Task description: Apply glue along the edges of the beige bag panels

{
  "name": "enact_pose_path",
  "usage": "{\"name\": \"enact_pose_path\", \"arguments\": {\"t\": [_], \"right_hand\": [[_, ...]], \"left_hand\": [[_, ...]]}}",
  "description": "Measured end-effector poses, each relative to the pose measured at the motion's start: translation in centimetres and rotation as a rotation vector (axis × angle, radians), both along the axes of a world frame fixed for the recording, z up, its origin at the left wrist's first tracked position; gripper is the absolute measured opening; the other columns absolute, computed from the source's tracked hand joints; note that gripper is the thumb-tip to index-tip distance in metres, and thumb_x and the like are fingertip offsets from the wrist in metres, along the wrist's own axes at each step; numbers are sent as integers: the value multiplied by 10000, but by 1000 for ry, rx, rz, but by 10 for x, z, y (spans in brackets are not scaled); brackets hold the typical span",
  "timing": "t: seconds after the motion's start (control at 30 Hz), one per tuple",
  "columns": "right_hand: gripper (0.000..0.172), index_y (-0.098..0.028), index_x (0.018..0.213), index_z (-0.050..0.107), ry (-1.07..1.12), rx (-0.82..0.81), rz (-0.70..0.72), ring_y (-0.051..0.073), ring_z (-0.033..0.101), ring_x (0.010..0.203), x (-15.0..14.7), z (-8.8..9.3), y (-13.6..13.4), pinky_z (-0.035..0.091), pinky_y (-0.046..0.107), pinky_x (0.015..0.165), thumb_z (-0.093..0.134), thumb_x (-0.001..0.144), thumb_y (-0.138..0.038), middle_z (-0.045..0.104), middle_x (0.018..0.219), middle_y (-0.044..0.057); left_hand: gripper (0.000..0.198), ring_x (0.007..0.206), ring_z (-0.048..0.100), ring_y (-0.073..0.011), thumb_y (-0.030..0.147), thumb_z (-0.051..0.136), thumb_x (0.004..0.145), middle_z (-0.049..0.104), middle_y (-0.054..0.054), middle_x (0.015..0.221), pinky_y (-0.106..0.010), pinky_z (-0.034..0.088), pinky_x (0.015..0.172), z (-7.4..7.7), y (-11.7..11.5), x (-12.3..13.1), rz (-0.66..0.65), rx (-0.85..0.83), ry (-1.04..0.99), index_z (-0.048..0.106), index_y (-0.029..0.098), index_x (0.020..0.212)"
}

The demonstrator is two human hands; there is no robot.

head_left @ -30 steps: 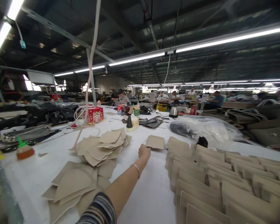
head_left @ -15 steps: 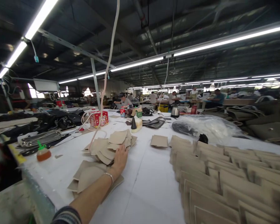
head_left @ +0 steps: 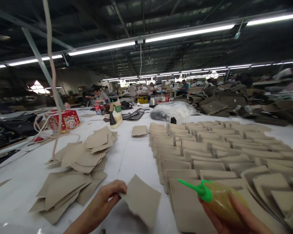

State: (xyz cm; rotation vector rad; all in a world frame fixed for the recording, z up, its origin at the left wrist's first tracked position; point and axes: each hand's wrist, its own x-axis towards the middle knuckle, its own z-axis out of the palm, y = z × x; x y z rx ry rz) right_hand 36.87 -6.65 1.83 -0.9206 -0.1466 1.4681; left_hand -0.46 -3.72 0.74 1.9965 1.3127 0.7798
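Note:
Between the thumb and fingers of my left hand [head_left: 107, 198] is the corner of a beige leather piece [head_left: 144, 200], tilted above the white table. My right hand [head_left: 234, 214] is wrapped round a squeeze bottle [head_left: 226, 201] of yellowish liquid, its green nozzle [head_left: 197, 188] pointing left. Left of my left hand lies a loose pile of beige pieces [head_left: 65, 188], with another pile [head_left: 88, 149] behind it. Under and beyond the bottle, rows of overlapping beige pieces [head_left: 207, 152] cover the right side of the table.
A small beige stack [head_left: 139, 130] lies mid-table. Farther back are a red box [head_left: 64, 121], a black-tipped container [head_left: 115, 119], a clear plastic bag [head_left: 174, 111] and a kettle [head_left: 152, 102]. A cord [head_left: 54, 81] hangs at left. Several people work in the background.
My left hand has come back from the far pile and now holds one beige piece. My right hand has entered view with the squeeze bottle. The view has swung right.

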Motion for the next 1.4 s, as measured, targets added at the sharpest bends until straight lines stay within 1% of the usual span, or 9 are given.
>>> {"name": "enact_pose_path", "arguments": {"t": [0.1,0.2,0.27,0.37,0.43,0.57,0.93,1.17,1.4], "right_hand": [[401,-235,1032,698,68,22,3,332,606,1052,-8,3,-8,572,405,800,811,661,-340,655,1161,83],[384,-232,1003,705,-28,77,29,336,610,1043,-15,2,-13,574,418,801,837,655,-327,673,1125,72],[387,-236,993,702,-105,109,53,331,627,1008,-19,-1,-13,579,416,794,845,650,-344,680,1105,65],[464,-219,1024,677,-227,112,63,312,644,957,-23,-4,-13,584,367,771,856,625,-375,676,1102,81],[578,-207,1093,633,-299,102,55,307,641,953,-25,-4,-13,578,335,766,860,600,-404,672,1096,105],[756,-182,1180,564,-424,82,68,320,623,975,-26,-5,-14,572,287,744,857,544,-470,666,1074,132],[710,-171,1197,533,-475,195,117,297,604,998,-31,6,-19,551,262,776,819,624,-481,661,1061,121],[618,-241,1207,520,-627,282,120,239,608,958,-20,-1,-22,523,205,751,771,698,-485,658,1049,52],[550,-260,1153,519,-981,375,132,213,597,838,-40,17,-17,470,235,709,722,718,-528,636,937,-3]], "left_hand": [[263,976,589,-183,161,404,819,657,-47,1029,-251,430,872,-9,-3,-11,-39,-9,39,663,206,805],[389,1050,566,-183,83,349,782,625,-48,1138,-290,399,953,-9,4,-12,38,35,215,702,221,870],[404,1080,540,-203,102,365,807,592,-65,1177,-329,383,978,-6,1,3,149,73,357,692,236,1003],[378,1037,543,-244,318,489,854,560,-98,1157,-360,412,926,-5,-18,43,286,3,491,583,240,1212],[457,984,565,-257,400,544,822,537,-115,1163,-364,434,876,-8,-31,70,294,-125,528,537,219,1241],[423,969,563,-283,325,558,785,512,-146,1158,-375,434,836,-14,-38,96,305,-207,627,520,175,1179],[445,943,587,-323,256,615,676,547,-203,1117,-415,463,798,7,-13,113,280,-240,724,545,122,1095],[406,893,611,-279,35,504,690,594,-172,1065,-377,469,780,1,-8,111,313,-186,787,611,140,1067],[492,915,604,-234,73,373,784,630,-91,991,-319,449,819,-9,-8,90,159,-46,549,609,225,1188]]}}
